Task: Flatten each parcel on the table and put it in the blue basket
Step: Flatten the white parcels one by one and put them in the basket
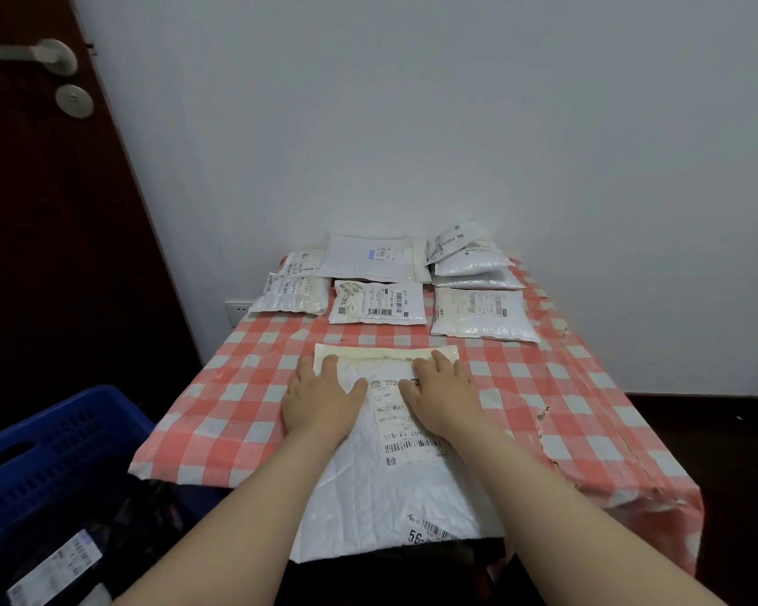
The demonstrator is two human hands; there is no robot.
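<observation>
A large white padded parcel [394, 487] with a shipping label lies along the middle of the table, its near end hanging over the front edge. My left hand [318, 398] presses flat on its far left part. My right hand [443, 393] presses flat on its far right part, partly over the label. Both hands have straight fingers pointing away from me. The blue basket [54, 448] stands low at the left, beside the table, with a labelled parcel [56, 570] and dark items inside.
Several white parcels lie at the table's far end, some stacked at the back right [473, 264]. The table [587, 408] wears a red-and-white checked cloth. A dark door [49, 212] stands at the left, a white wall behind.
</observation>
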